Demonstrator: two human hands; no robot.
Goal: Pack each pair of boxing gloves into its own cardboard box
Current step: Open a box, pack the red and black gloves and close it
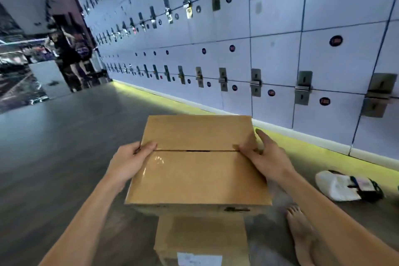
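— Position and orientation of the upper cardboard box (198,162)?

— In front of the person, directly above the lower cardboard box (200,237) on the floor; contact between them cannot be determined. Flaps closed, top face up. The seam, apparently the long axis, runs left to right.

— Hands?

— The left hand (127,162) grips the left edge, thumb at the seam. The right hand (265,157) holds the right edge, thumb on top.

— Count?

— Two boxes; one white glove (343,188) on the floor near the lockers (274,56).
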